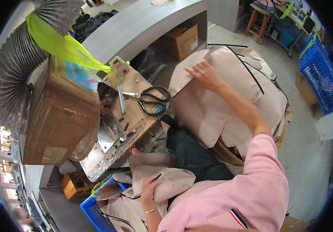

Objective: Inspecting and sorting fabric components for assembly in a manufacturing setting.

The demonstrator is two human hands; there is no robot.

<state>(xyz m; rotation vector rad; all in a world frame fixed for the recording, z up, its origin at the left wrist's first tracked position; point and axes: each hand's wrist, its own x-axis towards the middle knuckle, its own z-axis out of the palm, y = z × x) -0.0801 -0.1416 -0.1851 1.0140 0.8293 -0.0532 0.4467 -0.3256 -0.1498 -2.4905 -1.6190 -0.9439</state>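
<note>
My left hand (149, 189) is closed on a beige fabric piece (178, 181) with a dark trim end poking up by the thumb. This cloth lies over my lap and beside a blue basket (91, 213) holding more beige pieces. Reaching out to the right, my right hand (205, 75) has its fingers curled on a beige fabric panel (191, 104) with black edging. That panel looks slightly smeared by motion and lies on a large pile of similar panels (265, 110). My right fingertips are partly hidden, and the grip looks like a pinch.
A worn work table (139, 120) carries black-handled scissors (153, 101), a metal strip (120, 94), a switch box (118, 65) and scraps. A brown hood (64, 112) with a ribbed duct (15, 65) stands left. Behind are a grey shelf (135, 23) and cardboard box (180, 40); blue crate (321, 73) far right.
</note>
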